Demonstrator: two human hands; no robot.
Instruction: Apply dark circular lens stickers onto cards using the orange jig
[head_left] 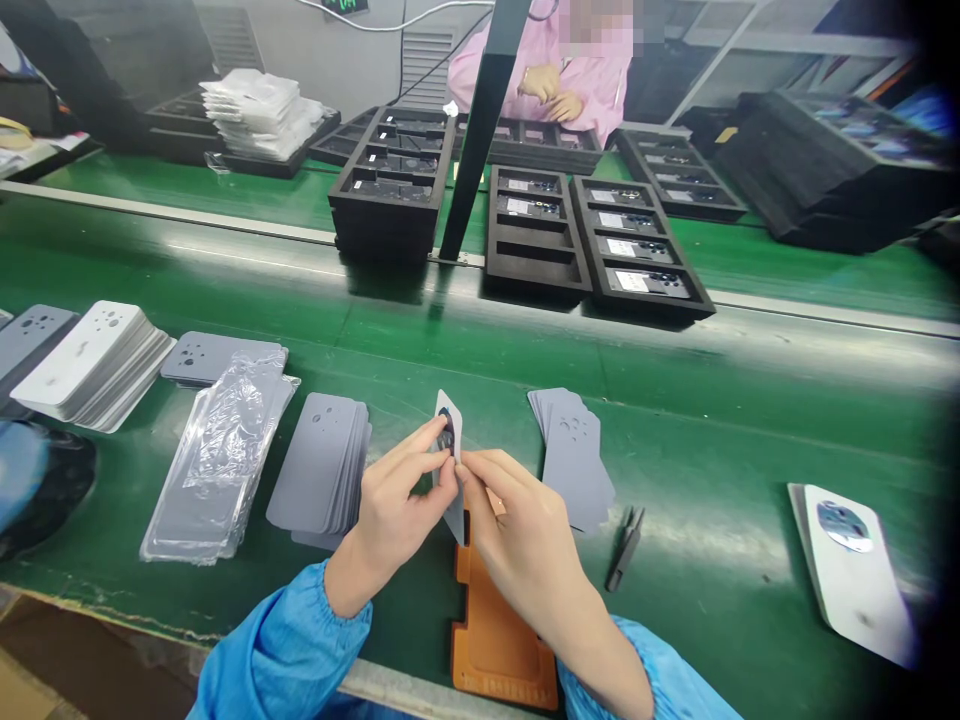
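A thin grey phone back cover [455, 519] is held up on edge above the bench, with a dark camera lens piece [445, 432] on its upper part. My left hand [401, 495] is closed on it from the left, fingertips against the lens piece. My right hand [521, 525] pinches the cover's right edge; whether it holds something small besides is hidden. Below lies an orange fixture [501, 645], partly covered by my right hand and forearm. Black tweezers [625, 550] rest to the right, near a fanned stack of grey covers [574, 455].
Left of my hands stand a stack of grey covers [319, 465], a plastic-wrapped stack [225, 460] and a white stack [86, 360]. White covers with a shiny round area [862, 590] lie far right. Black foam trays [536, 250] stand behind, with a dark post [480, 140]. Opposite sits a co-worker in pink [472, 75].
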